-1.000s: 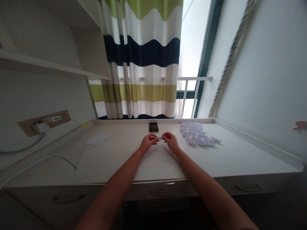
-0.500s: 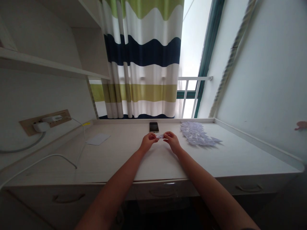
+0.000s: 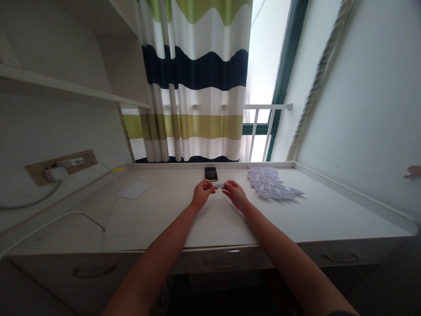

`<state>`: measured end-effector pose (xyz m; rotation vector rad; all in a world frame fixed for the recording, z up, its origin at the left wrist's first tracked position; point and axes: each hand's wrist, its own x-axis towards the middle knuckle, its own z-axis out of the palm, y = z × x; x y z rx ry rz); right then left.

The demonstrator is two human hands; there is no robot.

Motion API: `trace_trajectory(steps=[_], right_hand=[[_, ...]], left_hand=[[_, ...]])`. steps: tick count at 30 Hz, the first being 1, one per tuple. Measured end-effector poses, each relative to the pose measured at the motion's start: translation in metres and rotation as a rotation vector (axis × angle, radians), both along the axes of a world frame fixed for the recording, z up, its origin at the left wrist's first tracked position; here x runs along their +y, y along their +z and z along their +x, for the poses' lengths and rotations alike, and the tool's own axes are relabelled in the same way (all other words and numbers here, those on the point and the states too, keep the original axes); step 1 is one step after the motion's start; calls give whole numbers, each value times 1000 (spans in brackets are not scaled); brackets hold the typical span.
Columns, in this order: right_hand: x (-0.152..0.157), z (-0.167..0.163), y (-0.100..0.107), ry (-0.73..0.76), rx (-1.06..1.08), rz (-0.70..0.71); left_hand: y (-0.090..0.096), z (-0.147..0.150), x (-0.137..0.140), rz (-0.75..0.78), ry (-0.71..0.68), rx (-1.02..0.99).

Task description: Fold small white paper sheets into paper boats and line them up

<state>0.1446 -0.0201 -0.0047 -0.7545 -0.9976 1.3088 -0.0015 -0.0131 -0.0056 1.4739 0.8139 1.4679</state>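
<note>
White paper pinched two-handed; tear judged main risk

A small paper piece (image 3: 219,185) is held btwn both hands over the tabletop (image 3: 158,228), approx. mid-scene, just on the near side of a dark phone (image 3: 211,174). One end is gripped by the fingers of the left (L) hand (image 3: 201,194), the other by those of the right (R) hand (image 3: 236,194); its folds, if any, can't be made out b/c of size & finger cover.

Should L & R be pulled apart unevenly, the thin stock could be torn or creased off-line, it's judged. W/ so little gripped at each end, it could also be dropped if either pinch were loosened. The phone, lying flat close behind the L hand, might be nudged by a fwd reach; whether it's touched can't be told.

To the R, a pile of pointed paper pieces (image 3: 268,183) is spread, w/ one tip jutting out. It could be scattered by a stray R hand or by a draught from the window (image 3: 263,48), tho no opening can be confirmed. On the far L, a flat paper sheet (image 3: 134,191) is seen near a white cable (image 3: 82,214); if that were snagged, the sheet might be dragged along.
</note>
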Motion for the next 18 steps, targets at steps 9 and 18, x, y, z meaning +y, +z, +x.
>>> trace_trajectory(steps=[9, 18], right_hand=[[-3, -2, 1, 26, -138, 85], [-1, -1, 2, -7, -108, 35]], left_hand=[[3, -3, -4, -49, -16, 12], [6, 1, -4, -48, 9, -8]])
